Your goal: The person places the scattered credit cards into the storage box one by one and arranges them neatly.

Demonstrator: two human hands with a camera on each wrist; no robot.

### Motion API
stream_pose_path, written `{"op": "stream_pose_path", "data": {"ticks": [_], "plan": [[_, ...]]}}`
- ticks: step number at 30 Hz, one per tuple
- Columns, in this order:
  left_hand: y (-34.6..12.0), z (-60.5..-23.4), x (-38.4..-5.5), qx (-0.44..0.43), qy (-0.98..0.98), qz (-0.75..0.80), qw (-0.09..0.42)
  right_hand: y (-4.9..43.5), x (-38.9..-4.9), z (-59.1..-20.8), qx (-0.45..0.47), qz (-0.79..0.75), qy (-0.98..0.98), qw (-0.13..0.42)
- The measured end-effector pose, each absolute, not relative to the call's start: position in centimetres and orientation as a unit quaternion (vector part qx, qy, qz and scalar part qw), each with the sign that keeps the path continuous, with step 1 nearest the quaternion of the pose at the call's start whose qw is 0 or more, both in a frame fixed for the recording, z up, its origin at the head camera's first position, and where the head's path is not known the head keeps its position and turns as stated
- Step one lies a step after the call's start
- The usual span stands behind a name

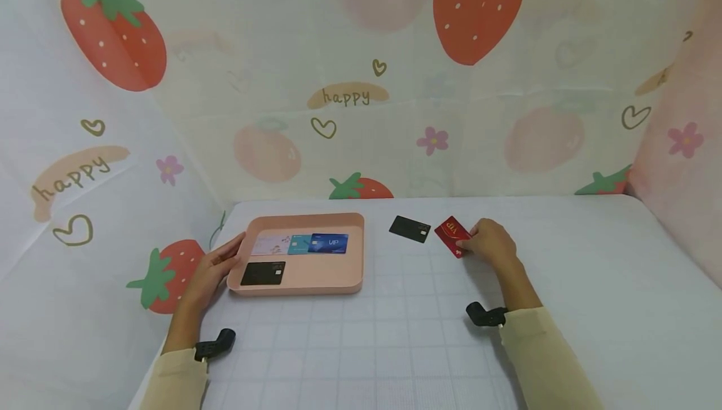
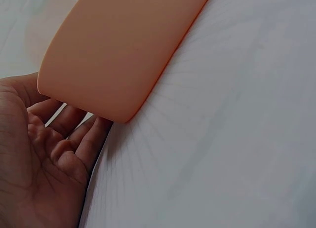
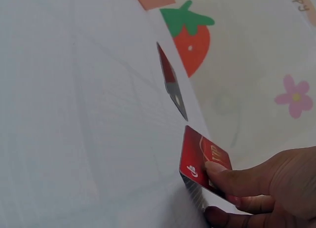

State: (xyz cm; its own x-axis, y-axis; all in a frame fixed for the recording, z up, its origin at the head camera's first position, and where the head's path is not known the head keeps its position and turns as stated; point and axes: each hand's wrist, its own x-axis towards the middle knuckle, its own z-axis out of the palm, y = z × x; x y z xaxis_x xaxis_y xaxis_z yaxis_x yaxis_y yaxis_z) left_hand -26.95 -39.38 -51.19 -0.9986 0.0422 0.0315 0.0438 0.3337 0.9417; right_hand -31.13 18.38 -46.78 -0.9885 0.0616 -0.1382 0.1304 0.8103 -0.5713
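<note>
My right hand (image 1: 492,244) pinches a red VIP card (image 1: 451,237) between thumb and fingers. In the right wrist view the red card (image 3: 200,156) is tilted, its lower edge close to the tabletop. Just left of it lies a black card (image 1: 410,229). My left hand (image 1: 213,272) rests against the left end of a pink tray (image 1: 324,277), its fingers extended along the side; the left wrist view shows the fingertips partly hidden behind the tray's wall (image 2: 123,50). Inside the tray, a pale card (image 1: 269,245), a light blue card (image 1: 299,244) and a dark blue VIP card (image 1: 329,243) overlap in a row. Below them lies a black card (image 1: 262,273).
A white tabletop (image 1: 395,335) with a faint grid lies under everything. Behind it stands a cloth backdrop (image 1: 479,96) printed with strawberries, hearts and flowers, continuing along the left side. A pink cloth (image 1: 688,209) borders the right.
</note>
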Motion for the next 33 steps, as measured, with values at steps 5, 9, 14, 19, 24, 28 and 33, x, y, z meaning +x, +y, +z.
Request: {"op": "stream_pose_path", "data": {"ticks": [5,9,14,19,24,28,33], "plan": [[-39.45,-51.27,-27.05,-0.041,-0.817,-0.575,0.01,18.4,-31.23,-46.65,0.053,-0.334,0.94,0.041],[-39.49,-51.31,-27.1,-0.05,-0.818,-0.573,0.015,18.45,-31.36,-46.71,0.049,-0.375,0.925,0.029],[-39.41,-51.27,-27.12,-0.052,-0.814,-0.578,0.011,18.79,-31.45,-46.92,0.039,-0.423,0.905,0.034],[-39.34,-51.16,-26.91,-0.052,-0.814,-0.579,0.013,18.88,-31.42,-46.85,0.036,-0.441,0.896,0.039],[-39.35,-51.19,-26.75,-0.057,-0.813,-0.58,0.014,18.89,-31.5,-46.92,0.046,-0.45,0.891,0.044],[-39.33,-51.16,-26.72,-0.056,-0.815,-0.577,0.013,18.97,-31.56,-46.71,0.033,-0.461,0.886,0.045],[-39.24,-51.01,-26.52,-0.046,-0.815,-0.578,0.009,19.0,-31.56,-46.13,0.01,-0.475,0.88,0.034]]}}
